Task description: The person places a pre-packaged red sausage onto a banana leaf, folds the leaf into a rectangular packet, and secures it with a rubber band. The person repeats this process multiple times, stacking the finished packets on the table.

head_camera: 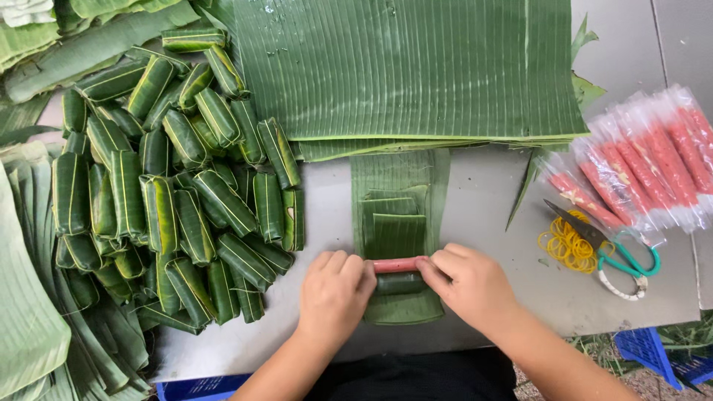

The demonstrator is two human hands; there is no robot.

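Pink and narrow, a sausage-like roll (396, 264) lies crosswise on a strip of banana leaf (399, 223) at the near middle of the grey worktop (483, 208). The left hand (334, 293) and right hand (468, 282) pinch it from either end — fingers (438, 265) closed narrowly on the roll's tips, with the leaf's near edge curled up just beneath it. Smaller leaf pieces sit stacked on the strip just beyond. To the left, a heap of leaf-wrapped bundles (178, 178); at the far side, a stack of broad banana leaves (408, 67). On the right lie plastic-wrapped pink rolls (639, 163), teal-handled scissors (601, 241) and yellow rubber bands (566, 245) — the scissors resting over the bands.
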